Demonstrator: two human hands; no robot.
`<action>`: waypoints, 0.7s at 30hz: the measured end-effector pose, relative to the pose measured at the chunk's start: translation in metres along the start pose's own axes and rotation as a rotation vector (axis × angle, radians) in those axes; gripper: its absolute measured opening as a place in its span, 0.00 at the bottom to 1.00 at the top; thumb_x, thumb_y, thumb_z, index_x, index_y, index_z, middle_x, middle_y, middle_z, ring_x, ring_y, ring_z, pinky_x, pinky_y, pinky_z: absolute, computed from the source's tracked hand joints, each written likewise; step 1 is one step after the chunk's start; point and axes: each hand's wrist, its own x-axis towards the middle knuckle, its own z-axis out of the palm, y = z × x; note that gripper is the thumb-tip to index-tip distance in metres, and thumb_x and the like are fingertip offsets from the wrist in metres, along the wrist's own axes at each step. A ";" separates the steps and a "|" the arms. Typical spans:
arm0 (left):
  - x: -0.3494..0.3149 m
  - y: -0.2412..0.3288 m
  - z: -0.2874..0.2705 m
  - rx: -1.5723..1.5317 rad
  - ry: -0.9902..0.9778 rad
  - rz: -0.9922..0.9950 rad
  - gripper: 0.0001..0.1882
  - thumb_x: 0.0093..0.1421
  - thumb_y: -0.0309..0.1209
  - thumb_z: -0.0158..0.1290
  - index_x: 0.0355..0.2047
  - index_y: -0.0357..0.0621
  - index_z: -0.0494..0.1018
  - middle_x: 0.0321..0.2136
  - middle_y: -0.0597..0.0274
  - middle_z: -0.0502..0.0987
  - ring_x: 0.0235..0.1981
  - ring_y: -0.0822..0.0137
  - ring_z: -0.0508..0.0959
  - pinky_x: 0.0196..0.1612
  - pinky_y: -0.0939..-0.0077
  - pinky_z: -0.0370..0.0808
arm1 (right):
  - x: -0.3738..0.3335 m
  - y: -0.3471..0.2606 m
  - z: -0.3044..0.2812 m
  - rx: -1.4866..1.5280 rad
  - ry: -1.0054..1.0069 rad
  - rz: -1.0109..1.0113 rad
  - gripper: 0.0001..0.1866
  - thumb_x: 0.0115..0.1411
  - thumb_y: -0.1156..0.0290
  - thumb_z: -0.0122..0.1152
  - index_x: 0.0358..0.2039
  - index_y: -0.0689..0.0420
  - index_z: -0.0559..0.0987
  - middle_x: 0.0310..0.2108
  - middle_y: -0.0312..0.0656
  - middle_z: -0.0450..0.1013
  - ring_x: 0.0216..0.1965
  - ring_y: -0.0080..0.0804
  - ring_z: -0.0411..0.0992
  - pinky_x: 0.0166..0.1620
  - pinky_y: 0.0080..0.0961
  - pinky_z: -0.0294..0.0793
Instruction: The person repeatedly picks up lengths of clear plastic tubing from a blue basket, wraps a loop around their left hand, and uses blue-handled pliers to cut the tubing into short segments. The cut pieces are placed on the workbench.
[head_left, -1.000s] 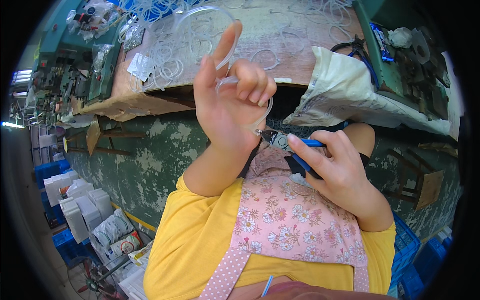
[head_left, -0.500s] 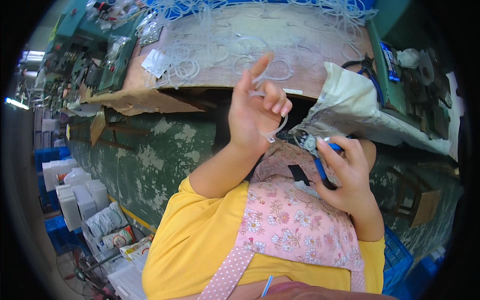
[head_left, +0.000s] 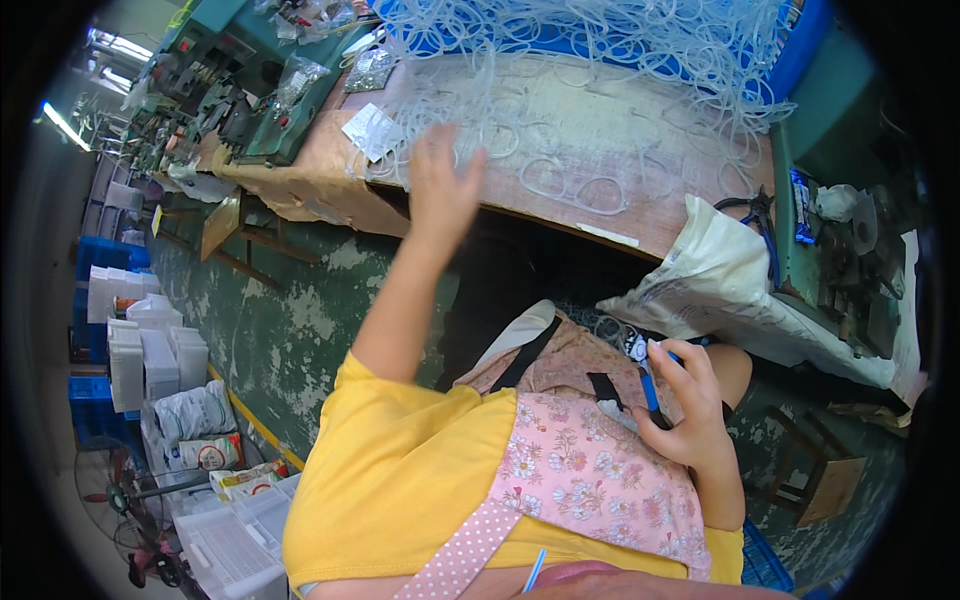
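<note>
My left hand [head_left: 440,190] is stretched over the table's near edge, blurred, with its thumb and fingers apart. No ring can be made out in it. Around its fingertips lie loose clear plastic tubing rings [head_left: 485,115] on the wooden tabletop [head_left: 640,120]. Close to my lap, my right hand [head_left: 695,405] is wrapped round blue-handled pliers [head_left: 650,390]. Their jaws point away from me, above more clear rings that show partly beside a white sack [head_left: 690,270]. The lower grip of the pliers is partly hidden by my palm.
A blue crate [head_left: 815,50] heaped with clear rings stands at the table's far side. Another pair of blue-handled pliers [head_left: 765,230] lies at right near green machinery [head_left: 850,270]. A white paper slip [head_left: 372,132] and a bag of small parts [head_left: 370,70] lie at left.
My left hand, which had a clear ring hooked round its fingers, has swung left over the tabletop, and that ring no longer shows in it. My right hand keeps the pliers. The view has shifted.
</note>
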 end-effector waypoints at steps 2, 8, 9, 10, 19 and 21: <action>0.036 -0.039 0.012 0.333 0.023 -0.029 0.34 0.56 0.45 0.56 0.55 0.33 0.66 0.54 0.35 0.66 0.56 0.40 0.66 0.58 0.50 0.63 | 0.000 -0.001 0.003 0.029 -0.024 -0.006 0.39 0.37 0.75 0.71 0.55 0.56 0.73 0.45 0.49 0.68 0.39 0.45 0.69 0.41 0.34 0.70; 0.082 -0.068 0.028 0.518 -0.580 -0.454 0.49 0.52 0.52 0.58 0.66 0.37 0.52 0.58 0.37 0.63 0.61 0.42 0.62 0.59 0.49 0.63 | -0.003 -0.003 -0.001 0.049 -0.078 0.046 0.39 0.38 0.77 0.70 0.56 0.59 0.71 0.48 0.52 0.68 0.48 0.50 0.69 0.50 0.37 0.69; 0.085 -0.068 0.028 0.555 -0.624 -0.447 0.50 0.51 0.51 0.58 0.67 0.38 0.50 0.58 0.37 0.62 0.62 0.43 0.62 0.59 0.50 0.64 | -0.003 -0.003 -0.001 0.042 -0.082 0.065 0.39 0.38 0.77 0.70 0.56 0.59 0.71 0.48 0.52 0.68 0.48 0.50 0.69 0.51 0.37 0.69; 0.089 -0.069 0.027 0.554 -0.634 -0.474 0.48 0.52 0.49 0.57 0.67 0.40 0.50 0.59 0.37 0.62 0.62 0.43 0.62 0.59 0.51 0.64 | -0.003 -0.003 -0.002 0.049 -0.080 0.082 0.39 0.38 0.76 0.70 0.56 0.59 0.71 0.49 0.52 0.68 0.48 0.49 0.69 0.51 0.37 0.69; 0.110 -0.115 0.026 0.446 -0.604 -0.518 0.42 0.51 0.39 0.55 0.67 0.51 0.53 0.57 0.35 0.65 0.57 0.39 0.68 0.58 0.58 0.68 | -0.003 0.001 0.001 0.063 -0.075 0.070 0.37 0.39 0.75 0.70 0.56 0.58 0.73 0.47 0.50 0.68 0.45 0.48 0.69 0.48 0.37 0.70; 0.111 -0.122 0.020 0.368 -0.521 -0.481 0.43 0.49 0.38 0.56 0.66 0.49 0.55 0.56 0.33 0.64 0.56 0.38 0.69 0.57 0.58 0.68 | -0.004 0.002 0.000 0.085 -0.059 0.089 0.38 0.39 0.75 0.70 0.56 0.59 0.72 0.47 0.50 0.68 0.45 0.48 0.69 0.48 0.37 0.70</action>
